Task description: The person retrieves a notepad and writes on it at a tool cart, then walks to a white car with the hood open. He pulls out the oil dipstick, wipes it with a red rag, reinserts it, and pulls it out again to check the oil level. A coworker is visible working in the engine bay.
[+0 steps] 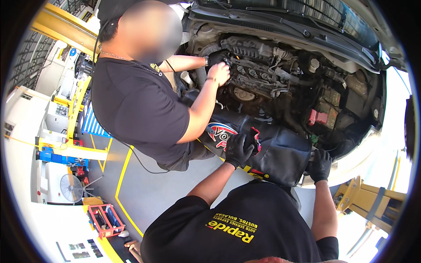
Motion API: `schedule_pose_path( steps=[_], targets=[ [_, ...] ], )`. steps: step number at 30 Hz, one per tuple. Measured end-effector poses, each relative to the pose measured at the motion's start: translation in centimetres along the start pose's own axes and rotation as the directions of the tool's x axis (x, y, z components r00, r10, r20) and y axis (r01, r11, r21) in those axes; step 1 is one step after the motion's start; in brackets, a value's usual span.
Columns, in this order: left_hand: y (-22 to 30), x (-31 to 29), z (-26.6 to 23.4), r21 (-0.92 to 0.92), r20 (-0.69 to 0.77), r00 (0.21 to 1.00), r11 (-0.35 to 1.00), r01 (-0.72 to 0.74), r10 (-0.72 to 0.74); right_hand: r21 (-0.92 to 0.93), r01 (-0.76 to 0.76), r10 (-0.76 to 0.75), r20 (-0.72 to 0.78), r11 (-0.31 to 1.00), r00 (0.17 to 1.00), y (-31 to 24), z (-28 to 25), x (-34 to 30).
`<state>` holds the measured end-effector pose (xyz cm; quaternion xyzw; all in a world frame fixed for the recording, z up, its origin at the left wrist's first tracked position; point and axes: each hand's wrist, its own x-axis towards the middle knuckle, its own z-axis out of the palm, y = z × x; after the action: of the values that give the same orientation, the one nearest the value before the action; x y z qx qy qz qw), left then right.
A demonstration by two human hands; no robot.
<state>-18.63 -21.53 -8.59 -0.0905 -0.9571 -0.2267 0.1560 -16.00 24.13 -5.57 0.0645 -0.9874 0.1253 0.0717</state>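
My left hand (240,147), in a black glove, rests on the black fender cover (285,151) over the car's front edge. Its fingers are bent together beside a black, red-edged piece (256,139); what they hold, if anything, is hidden. Over by the right end of the cover, my gloved right hand (319,165) lies against the car's front edge with its fingers extended. Beyond the cover is the exposed engine (252,70). A co-worker (136,96) at the left has both hands at the engine's left side, one gloved in black and one bare.
A red-covered battery terminal (317,117) sits at the right of the engine bay. Yellow lift parts (364,199) stand at the lower right. A cable (140,153) loops behind the co-worker. At the left are a standing fan (71,188) and a red tool cart (105,220).
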Motion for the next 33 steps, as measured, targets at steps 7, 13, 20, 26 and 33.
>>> schedule_pose_path(
  steps=[7,13,20,26,33],
  targets=[
    [0.1,0.1,0.0,0.021,-0.001,1.0,1.0,-0.006,0.006,-0.01,-0.023,0.024,0.024,1.0,0.999,-0.6,-0.8,0.4],
    [0.2,0.0,-0.1,0.031,-0.015,1.0,1.0,-0.002,0.003,0.007,-0.012,0.012,0.008,1.0,1.0,-0.4,-0.3,0.3],
    [0.5,0.4,-0.8,0.027,0.008,0.999,0.999,0.038,-0.038,-0.029,-0.005,0.005,0.004,1.0,1.0,-0.2,0.4,0.3],
    [0.4,0.1,-0.5,0.025,-0.001,1.0,1.0,0.015,-0.015,-0.011,-0.025,0.025,0.046,1.0,0.999,-0.5,0.3,0.2],
    [-0.4,0.1,0.6,0.015,-0.003,1.0,1.0,-0.024,0.024,0.017,-0.026,0.024,0.076,1.0,0.997,0.6,0.3,0.6]
  ],
)
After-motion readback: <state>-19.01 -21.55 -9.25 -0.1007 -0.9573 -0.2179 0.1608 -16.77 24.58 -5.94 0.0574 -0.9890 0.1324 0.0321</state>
